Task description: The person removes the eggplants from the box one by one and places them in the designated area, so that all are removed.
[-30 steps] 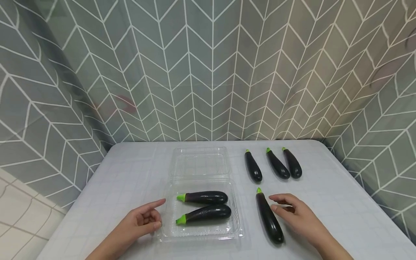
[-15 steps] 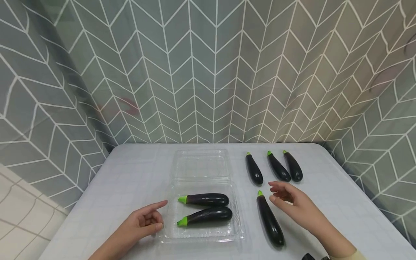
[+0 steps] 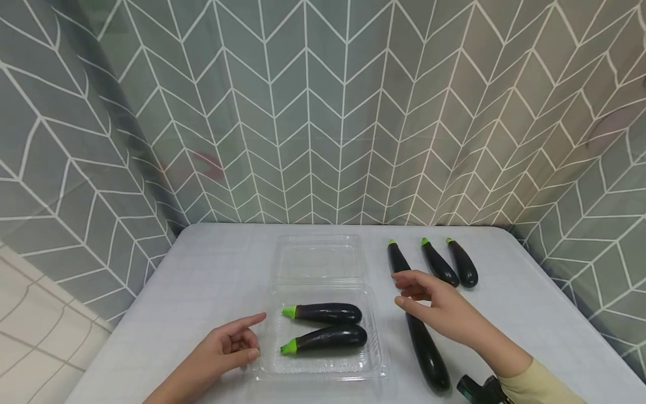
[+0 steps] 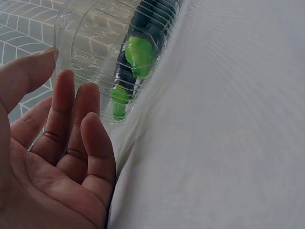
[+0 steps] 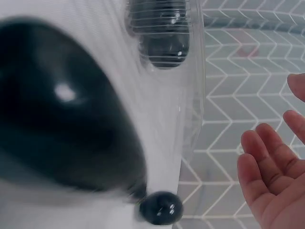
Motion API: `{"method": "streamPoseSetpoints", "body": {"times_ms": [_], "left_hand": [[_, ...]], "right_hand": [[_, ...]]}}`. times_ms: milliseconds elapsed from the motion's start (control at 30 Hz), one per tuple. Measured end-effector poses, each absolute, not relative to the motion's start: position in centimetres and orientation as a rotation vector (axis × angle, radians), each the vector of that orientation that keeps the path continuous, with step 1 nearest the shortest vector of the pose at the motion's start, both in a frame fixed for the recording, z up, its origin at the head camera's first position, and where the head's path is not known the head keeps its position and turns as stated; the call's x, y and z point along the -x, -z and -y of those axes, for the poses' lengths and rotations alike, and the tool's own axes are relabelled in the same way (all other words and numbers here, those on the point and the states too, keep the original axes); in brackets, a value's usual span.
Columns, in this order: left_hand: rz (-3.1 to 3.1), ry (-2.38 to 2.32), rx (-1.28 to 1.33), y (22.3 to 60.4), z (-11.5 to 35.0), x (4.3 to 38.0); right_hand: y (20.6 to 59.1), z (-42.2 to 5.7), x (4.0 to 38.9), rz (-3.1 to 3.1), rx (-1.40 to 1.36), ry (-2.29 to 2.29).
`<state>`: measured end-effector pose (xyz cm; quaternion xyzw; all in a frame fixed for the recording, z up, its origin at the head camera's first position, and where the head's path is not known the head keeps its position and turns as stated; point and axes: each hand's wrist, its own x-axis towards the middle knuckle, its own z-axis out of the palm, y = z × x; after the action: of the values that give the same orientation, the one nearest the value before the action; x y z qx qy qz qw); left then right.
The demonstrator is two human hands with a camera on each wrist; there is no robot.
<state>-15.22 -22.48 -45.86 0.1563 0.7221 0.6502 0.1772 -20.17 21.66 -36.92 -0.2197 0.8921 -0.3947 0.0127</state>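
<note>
A clear plastic clamshell box (image 3: 323,369) lies with its lid folded back, holding two dark eggplants, a rear one (image 3: 328,313) and a front one (image 3: 330,338), green stems to the left. My left hand (image 3: 227,349) is at the box's left edge; in the left wrist view its fingertips meet the clear wall (image 4: 86,38). Above the stem end of a loose eggplant (image 3: 429,356), my right hand (image 3: 436,308) hovers with loosely bent fingers and nothing in them, hiding that stem. The right wrist view shows this eggplant large and close (image 5: 57,119), apart from the hand.
Behind my right hand lie three more eggplants, a left one (image 3: 397,257) partly covered by the fingers, a middle one (image 3: 440,264) and a right one (image 3: 463,264). The flat lid (image 3: 319,255) extends backward. A patterned curtain (image 3: 328,140) encloses the white table (image 3: 222,269).
My right hand has moved forward and left, from beside the loose eggplant to over its stem end. The left hand stays at the box; the view has shifted slightly.
</note>
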Motion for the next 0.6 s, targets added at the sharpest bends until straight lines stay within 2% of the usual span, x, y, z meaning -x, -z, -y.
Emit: {"method": "streamPoseSetpoints", "body": {"times_ms": [600], "left_hand": [[-2.011,-1.861,-0.464,45.7,22.4,15.3]], "right_hand": [[35.8,-16.5,22.3,-2.670,1.003,1.055]]}}
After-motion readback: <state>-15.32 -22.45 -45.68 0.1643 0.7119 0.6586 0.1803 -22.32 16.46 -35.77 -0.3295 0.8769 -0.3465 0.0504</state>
